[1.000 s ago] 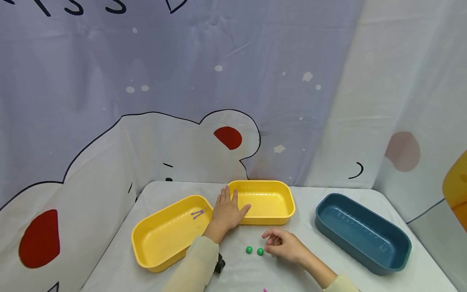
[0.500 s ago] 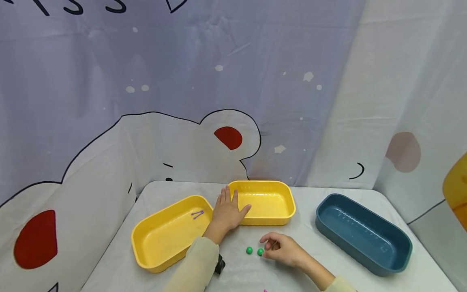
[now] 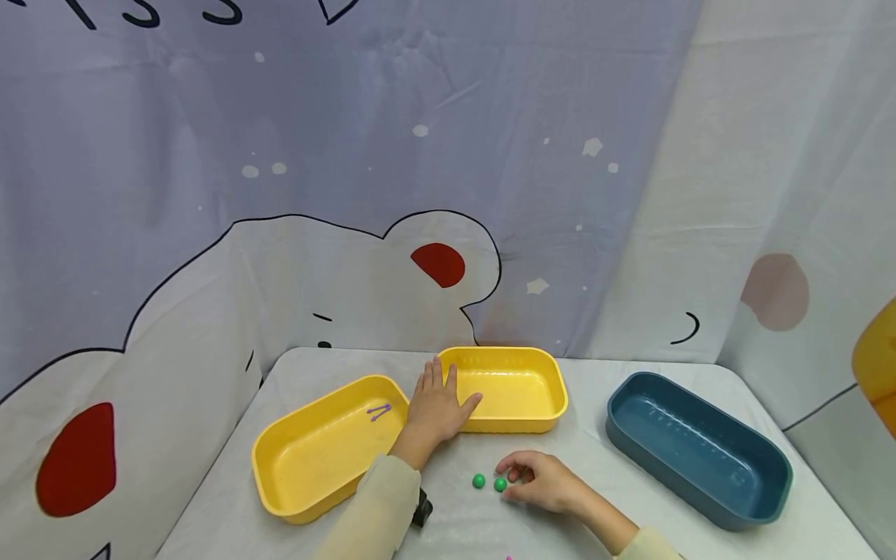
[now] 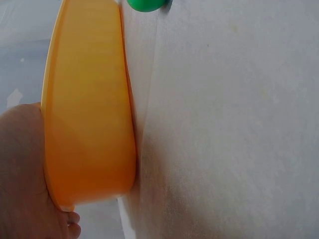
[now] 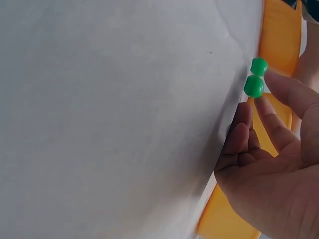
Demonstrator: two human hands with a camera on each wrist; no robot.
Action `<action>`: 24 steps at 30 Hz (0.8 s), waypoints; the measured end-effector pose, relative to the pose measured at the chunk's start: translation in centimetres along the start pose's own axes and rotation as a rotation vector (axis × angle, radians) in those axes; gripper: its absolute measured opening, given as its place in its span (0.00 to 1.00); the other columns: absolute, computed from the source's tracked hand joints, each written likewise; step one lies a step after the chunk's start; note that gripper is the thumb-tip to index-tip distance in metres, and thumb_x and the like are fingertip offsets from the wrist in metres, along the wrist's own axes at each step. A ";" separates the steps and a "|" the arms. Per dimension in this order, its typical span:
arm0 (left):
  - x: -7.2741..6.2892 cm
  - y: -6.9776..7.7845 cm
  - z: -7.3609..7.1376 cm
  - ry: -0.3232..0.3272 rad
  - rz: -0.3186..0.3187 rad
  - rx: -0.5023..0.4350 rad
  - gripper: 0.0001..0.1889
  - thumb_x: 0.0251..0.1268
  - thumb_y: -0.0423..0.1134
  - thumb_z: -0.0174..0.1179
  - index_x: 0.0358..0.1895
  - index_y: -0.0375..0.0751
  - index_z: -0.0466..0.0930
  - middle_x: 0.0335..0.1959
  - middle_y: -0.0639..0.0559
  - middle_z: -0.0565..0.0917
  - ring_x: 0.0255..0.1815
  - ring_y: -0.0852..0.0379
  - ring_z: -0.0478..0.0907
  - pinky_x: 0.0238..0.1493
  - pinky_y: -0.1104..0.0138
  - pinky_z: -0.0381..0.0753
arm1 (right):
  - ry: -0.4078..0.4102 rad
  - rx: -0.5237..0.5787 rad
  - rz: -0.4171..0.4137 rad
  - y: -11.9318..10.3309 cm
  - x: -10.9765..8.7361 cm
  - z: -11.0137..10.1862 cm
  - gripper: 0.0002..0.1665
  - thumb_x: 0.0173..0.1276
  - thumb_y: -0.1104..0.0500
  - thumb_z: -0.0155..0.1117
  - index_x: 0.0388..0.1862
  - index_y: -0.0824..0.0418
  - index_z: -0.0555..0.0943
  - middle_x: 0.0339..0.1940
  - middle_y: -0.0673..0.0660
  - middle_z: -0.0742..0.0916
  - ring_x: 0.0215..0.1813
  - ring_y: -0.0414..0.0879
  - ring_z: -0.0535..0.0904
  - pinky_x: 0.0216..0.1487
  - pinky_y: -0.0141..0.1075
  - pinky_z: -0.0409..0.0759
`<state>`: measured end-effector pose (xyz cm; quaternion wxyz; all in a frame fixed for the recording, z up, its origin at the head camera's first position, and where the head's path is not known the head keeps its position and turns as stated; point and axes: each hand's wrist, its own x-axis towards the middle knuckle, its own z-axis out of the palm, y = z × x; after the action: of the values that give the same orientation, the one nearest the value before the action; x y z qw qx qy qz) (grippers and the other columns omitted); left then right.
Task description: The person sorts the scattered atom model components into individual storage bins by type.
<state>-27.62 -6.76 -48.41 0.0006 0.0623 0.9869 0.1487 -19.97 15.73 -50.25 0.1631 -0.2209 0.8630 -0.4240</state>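
My left hand (image 3: pixel 435 408) lies with straight, spread fingers over the left end of the back yellow tray (image 3: pixel 504 425). The left wrist view shows that hand (image 4: pixel 22 169) against the rim of the tray (image 4: pixel 89 109). Two small green balls, a left one (image 3: pixel 479 481) and a right one (image 3: pixel 500 484), sit on the white cloth before this tray. My right hand (image 3: pixel 549 482) is at the right ball, thumb and index finger parted on either side of it. In the right wrist view the nearer ball (image 5: pixel 254 86) shows just past those fingertips, and the other fingers are bent.
A second yellow tray (image 3: pixel 294 509) stands at the left, with thin purple knobbed sticks (image 3: pixel 379 411) in it. A dark blue tray (image 3: pixel 700 463) is angled at the right. Something small and pink (image 3: pixel 509 558) shows at the bottom edge. Printed cloth (image 3: pixel 336 155) hangs behind the table.
My right hand has shifted slightly left and down, so its index finger and thumb now flank the right green ball. The left hand and both balls have stayed in place.
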 end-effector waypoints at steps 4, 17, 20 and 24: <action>0.1 -0.1 0.1 0.003 0.003 0.008 0.47 0.73 0.73 0.38 0.81 0.40 0.52 0.83 0.35 0.44 0.84 0.40 0.40 0.81 0.51 0.44 | -0.010 -0.034 -0.016 0.0 0.2 0.1 0.14 0.60 0.59 0.77 0.44 0.56 0.86 0.33 0.49 0.82 0.34 0.39 0.72 0.35 0.30 0.70; 0.3 -0.1 0.2 0.005 0.007 0.020 0.47 0.73 0.73 0.37 0.81 0.40 0.52 0.83 0.34 0.44 0.84 0.39 0.40 0.81 0.51 0.44 | 0.009 -0.102 -0.003 -0.5 0.6 0.7 0.11 0.58 0.62 0.77 0.40 0.54 0.87 0.31 0.49 0.80 0.35 0.42 0.71 0.36 0.33 0.67; 0.4 -0.2 0.4 0.008 0.007 0.023 0.47 0.73 0.73 0.37 0.81 0.40 0.52 0.83 0.34 0.44 0.84 0.39 0.40 0.81 0.51 0.45 | 0.021 -0.109 0.005 -0.5 0.6 0.8 0.11 0.58 0.63 0.77 0.39 0.54 0.87 0.30 0.49 0.79 0.35 0.42 0.71 0.36 0.33 0.67; 0.4 -0.3 0.5 0.008 0.008 0.024 0.47 0.73 0.73 0.38 0.81 0.40 0.52 0.83 0.34 0.44 0.84 0.39 0.41 0.81 0.51 0.45 | 0.030 -0.124 0.004 -0.4 0.7 1.0 0.10 0.58 0.62 0.77 0.38 0.53 0.87 0.30 0.48 0.79 0.34 0.41 0.71 0.36 0.33 0.67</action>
<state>-28.01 -6.81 -48.98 -0.0049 0.0655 0.9884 0.1372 -19.98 14.56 -50.60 0.1371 -0.2224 0.8904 -0.3728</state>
